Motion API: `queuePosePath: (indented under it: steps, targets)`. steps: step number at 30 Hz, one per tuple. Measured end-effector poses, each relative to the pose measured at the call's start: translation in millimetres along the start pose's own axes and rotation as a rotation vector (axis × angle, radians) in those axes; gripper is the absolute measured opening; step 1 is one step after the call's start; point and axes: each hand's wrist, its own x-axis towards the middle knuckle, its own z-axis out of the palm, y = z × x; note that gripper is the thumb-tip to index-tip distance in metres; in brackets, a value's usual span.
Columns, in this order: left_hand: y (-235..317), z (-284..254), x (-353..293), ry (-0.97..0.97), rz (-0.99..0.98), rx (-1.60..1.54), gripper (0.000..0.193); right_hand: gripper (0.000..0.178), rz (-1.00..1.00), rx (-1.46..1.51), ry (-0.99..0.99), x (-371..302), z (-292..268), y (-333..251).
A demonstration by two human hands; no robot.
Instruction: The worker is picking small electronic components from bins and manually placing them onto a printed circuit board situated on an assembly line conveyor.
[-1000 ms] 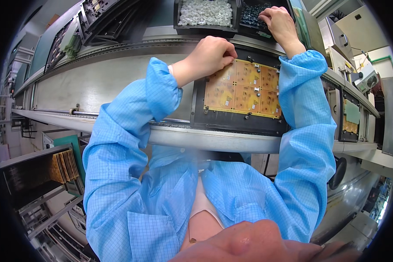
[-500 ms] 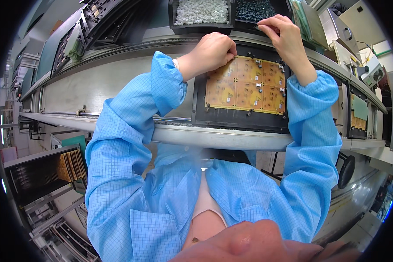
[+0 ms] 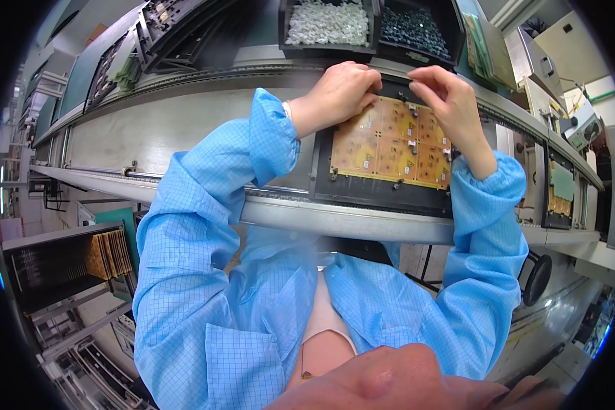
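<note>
An orange circuit board panel (image 3: 383, 160) lies in a black carrier (image 3: 362, 191) on the conveyor in front of me. Several small white and dark parts stand on its right half. My left hand (image 3: 345, 92) is at the panel's far left corner with its fingers curled together; whatever they may hold is hidden. Over the panel's far right part is my right hand (image 3: 451, 102), thumb and forefinger brought close in a pinch. Anything between those tips is too small to name.
Beyond the carrier stand a black bin (image 3: 328, 52) of white parts and another black bin (image 3: 417, 58) of dark parts. The conveyor's metal rail (image 3: 280, 208) runs along the near side. To the right, another carrier (image 3: 560, 188) sits on the line. A board rack (image 3: 55, 273) stands at left.
My right hand has come back from the dark-parts bin to above the panel. My left hand stays at the panel's far left corner. The whole view has shifted slightly.
</note>
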Motion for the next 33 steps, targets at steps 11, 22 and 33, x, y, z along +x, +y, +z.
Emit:
queuePosePath:
  steps: [11, 22, 33]
  targets:
    - [-56, -41, 63, 0.062, -0.086, 0.419, 0.011, 0.028, 0.482, 0.697, -0.168, -28, -9, 20]
    - [-52, -55, 53, 0.189, 0.035, 0.184, 0.012, 0.032, 0.665, 0.982, -0.270, -36, -10, 15]
    - [-8, -86, 10, 0.124, -0.301, -0.553, 0.013, 0.012, 0.354, 0.085, -0.118, -20, 23, 2]
